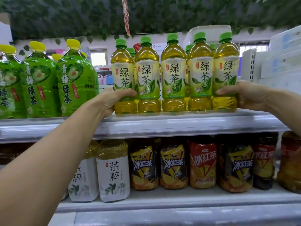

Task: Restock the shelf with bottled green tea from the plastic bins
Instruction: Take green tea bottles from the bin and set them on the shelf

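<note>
Several green tea bottles with green caps and pale labels stand in a front row on the top shelf (179, 121), with more behind them. My left hand (112, 100) grips the leftmost bottle (123, 75) low on its body. At the other end of the row, my right hand (244, 95) grips the rightmost bottle (225, 74) from its right side. The middle bottles (173, 74) stand upright between them, touching one another. No plastic bin is in view.
Big green plum-tea bottles (73, 82) with yellow caps stand left of the row. The shelf below holds white-labelled tea bottles (113, 173) and iced black tea bottles (173, 165). White packs (283, 59) are stacked at the right. Fake leaves (146, 15) hang overhead.
</note>
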A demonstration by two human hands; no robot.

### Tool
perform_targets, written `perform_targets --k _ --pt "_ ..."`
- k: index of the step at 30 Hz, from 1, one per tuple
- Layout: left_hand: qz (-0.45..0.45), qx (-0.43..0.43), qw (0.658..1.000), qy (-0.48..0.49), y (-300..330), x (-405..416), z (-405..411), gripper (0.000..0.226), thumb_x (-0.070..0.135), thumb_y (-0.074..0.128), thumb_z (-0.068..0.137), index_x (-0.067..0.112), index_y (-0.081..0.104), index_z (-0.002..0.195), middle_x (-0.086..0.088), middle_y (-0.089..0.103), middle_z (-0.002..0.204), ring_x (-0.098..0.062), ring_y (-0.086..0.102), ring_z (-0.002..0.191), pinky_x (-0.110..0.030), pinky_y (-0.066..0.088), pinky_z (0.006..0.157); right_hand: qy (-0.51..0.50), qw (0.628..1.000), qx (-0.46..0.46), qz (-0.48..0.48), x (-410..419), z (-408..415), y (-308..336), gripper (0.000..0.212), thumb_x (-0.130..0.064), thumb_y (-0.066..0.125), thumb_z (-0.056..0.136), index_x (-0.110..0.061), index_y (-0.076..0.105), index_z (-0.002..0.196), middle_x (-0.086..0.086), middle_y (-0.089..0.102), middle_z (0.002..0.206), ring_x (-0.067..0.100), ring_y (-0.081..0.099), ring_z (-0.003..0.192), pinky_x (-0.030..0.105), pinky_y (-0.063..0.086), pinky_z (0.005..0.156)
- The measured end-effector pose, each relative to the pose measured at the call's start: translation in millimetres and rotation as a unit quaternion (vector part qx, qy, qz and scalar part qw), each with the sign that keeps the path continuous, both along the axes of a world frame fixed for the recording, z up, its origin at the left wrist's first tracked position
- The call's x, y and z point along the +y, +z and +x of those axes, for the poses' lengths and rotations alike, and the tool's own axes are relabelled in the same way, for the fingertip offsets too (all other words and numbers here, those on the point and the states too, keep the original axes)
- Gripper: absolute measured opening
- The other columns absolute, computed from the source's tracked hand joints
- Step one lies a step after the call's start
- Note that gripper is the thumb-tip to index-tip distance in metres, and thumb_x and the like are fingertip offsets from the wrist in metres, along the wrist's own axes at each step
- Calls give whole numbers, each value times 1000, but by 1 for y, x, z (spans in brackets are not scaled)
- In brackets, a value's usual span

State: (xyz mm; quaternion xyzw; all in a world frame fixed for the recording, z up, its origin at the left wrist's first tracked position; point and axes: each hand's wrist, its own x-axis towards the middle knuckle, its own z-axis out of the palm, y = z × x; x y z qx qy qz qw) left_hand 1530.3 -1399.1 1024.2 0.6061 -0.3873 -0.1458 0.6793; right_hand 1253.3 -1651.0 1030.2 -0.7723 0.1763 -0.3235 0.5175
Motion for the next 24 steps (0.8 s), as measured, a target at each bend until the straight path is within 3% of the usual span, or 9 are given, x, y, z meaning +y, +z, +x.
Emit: perform_targets --k 4,7,9,12,15,20,24 --pt "-5 3 1000 5 0 0 -5 59 12 81 70 9 62 126 -11 75 107 -24 74 92 -38 63 74 -21 1000 5 -10 11 4 -1 27 -6 63 87 -17 62 112 -1 73 96 19 66 93 35 53 83" --pt "-25 -49 994 92 0 -4 -12 51 19 81 78 9 57 122 -5 70 106 -23 67 102 -39 56 91 -90 992 -31 -80 17 7 -5 27 -8 71 84 -20 61 106 -4 70 96 16 63 97 36 48 93" --pt "-39 -111 981 152 -1 -5 -18 48 22 78 84 13 49 121 1 63 103 -17 62 100 -29 50 84 -128 982 -55 -124 20 4 -8 28 -8 74 82 -28 57 93 -8 65 94 13 59 96 32 42 94" --pt "-36 -154 975 157 -4 -4 -22 45 20 72 90 13 45 125 4 60 104 -12 57 96 -22 43 74 -126 980 -33 -151 20 1 -10 29 -13 76 81 -26 64 103 -2 70 107 20 61 109 38 42 102" --pt "-12 -174 973 154 -4 -5 -25 48 20 70 92 11 45 133 0 61 112 -14 56 100 -27 43 83 -128 979 -26 -156 20 2 -10 33 -16 78 81 -23 66 111 -1 71 112 21 62 111 45 42 107" --pt "-10 -169 974 153 -5 -8 -26 52 22 69 93 11 41 135 -4 60 120 -21 57 112 -38 45 98 -119 981 -27 -153 26 9 -9 29 -9 70 87 -21 63 113 -1 67 110 20 59 109 38 41 104" --pt "-1 -186 968 165 -8 -8 -24 55 26 68 94 13 39 138 -2 61 120 -20 58 112 -37 46 97 -112 982 -25 -152 26 4 -9 35 -11 71 87 -16 63 121 0 67 111 20 59 111 34 42 99"
